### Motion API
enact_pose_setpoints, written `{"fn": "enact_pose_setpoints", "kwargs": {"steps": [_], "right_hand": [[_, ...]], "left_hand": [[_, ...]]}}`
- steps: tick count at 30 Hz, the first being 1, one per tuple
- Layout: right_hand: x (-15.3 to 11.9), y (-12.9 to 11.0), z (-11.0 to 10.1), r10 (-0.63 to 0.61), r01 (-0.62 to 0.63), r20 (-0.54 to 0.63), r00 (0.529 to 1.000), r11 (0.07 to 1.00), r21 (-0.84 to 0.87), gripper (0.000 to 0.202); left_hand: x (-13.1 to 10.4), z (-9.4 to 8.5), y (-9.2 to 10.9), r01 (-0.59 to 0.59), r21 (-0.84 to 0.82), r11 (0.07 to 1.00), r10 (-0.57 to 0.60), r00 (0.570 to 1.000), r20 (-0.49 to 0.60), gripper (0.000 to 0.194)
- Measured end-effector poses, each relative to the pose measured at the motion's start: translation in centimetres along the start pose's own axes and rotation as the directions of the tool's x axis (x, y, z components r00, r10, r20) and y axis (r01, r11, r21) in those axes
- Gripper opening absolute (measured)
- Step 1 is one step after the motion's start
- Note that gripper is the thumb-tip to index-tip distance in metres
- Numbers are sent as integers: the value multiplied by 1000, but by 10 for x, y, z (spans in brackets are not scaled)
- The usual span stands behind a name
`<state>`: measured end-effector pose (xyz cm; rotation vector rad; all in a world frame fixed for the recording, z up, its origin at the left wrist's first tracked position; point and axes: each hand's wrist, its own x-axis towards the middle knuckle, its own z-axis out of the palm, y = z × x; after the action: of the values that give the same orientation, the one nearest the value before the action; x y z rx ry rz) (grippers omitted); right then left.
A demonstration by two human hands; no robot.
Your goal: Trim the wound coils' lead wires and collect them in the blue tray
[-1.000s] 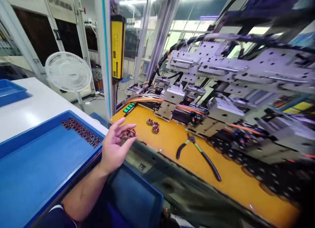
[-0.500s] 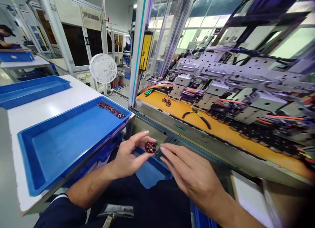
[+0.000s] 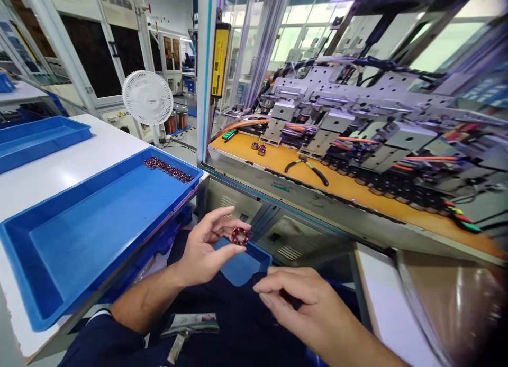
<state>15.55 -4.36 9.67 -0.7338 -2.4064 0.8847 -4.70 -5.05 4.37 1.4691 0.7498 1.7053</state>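
A small round part with red and black windings (image 3: 240,236) is held between the thumb and fingers of my left hand (image 3: 208,245), above a blue bin (image 3: 246,264) at my lap. My right hand (image 3: 301,298) is lower and to the right, apart from the part, with thumb and fingertips pinched together; whatever they hold, if anything, is too small to make out. Rows of similar parts (image 3: 169,170) lie at the far end of the large blue tray (image 3: 99,208) on the left.
A machine bench (image 3: 273,163) crosses the right side, bearing pliers (image 3: 307,168), a few round parts (image 3: 260,149) and metal fixtures (image 3: 333,121). Behind the tray stands a white fan (image 3: 147,97). Another blue tray (image 3: 43,137) is at the far left.
My right hand has moved down and away from the round part, its fingers now curled in a pinch. The part in my left hand shows an open centre. The view has shifted right.
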Motion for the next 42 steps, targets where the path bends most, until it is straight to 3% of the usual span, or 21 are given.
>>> {"fn": "enact_pose_setpoints", "kwargs": {"steps": [2, 4, 8, 10, 15, 19, 25, 28, 31, 35, 38, 42], "right_hand": [[0, 12, -2, 131, -120, -63, 989, 980, 159, 11], [5, 25, -4, 285, -208, -159, 945, 902, 379, 18], [19, 43, 0, 455, -226, -174, 873, 695, 683, 27], [25, 49, 6, 472, -198, -183, 863, 647, 736, 27], [20, 66, 31, 498, -46, -305, 811, 576, 816, 26], [8, 77, 37, 537, -86, -251, 805, 525, 847, 24], [5, 75, 22, 520, -102, -217, 826, 518, 849, 18], [-1, 76, 27, 549, -88, -242, 800, 507, 857, 23], [-12, 80, 34, 563, -105, -242, 790, 513, 852, 25], [-14, 82, 22, 521, -121, -293, 802, 621, 775, 17], [-6, 78, 7, 497, -182, -309, 811, 716, 674, 18], [4, 73, -4, 492, -276, -232, 839, 753, 598, 23]], "left_hand": [[3, 3, -7, -14, 5, 1000, 14, 998, 55, 60], [7, 6, -14, -32, 19, 999, 29, 991, 129, 61], [16, 16, -26, -31, 42, 999, 18, 958, 286, 66], [20, 22, -33, -20, 53, 998, 5, 963, 269, 70], [29, 32, -48, 75, -12, 997, -73, 992, 106, 65], [33, 31, -51, 143, -52, 988, -137, 986, 98, 65], [31, 35, -49, 83, 13, 996, -83, 957, 278, 72], [30, 38, -51, 194, -92, 977, -163, 949, 271, 71], [30, 38, -51, 359, -246, 900, -290, 916, 276, 52], [33, 36, -50, 452, -270, 850, -369, 877, 307, 31], [34, 35, -52, 464, -216, 859, -384, 863, 328, 35], [32, 35, -53, 501, -110, 858, -444, 833, 330, 31]]}}
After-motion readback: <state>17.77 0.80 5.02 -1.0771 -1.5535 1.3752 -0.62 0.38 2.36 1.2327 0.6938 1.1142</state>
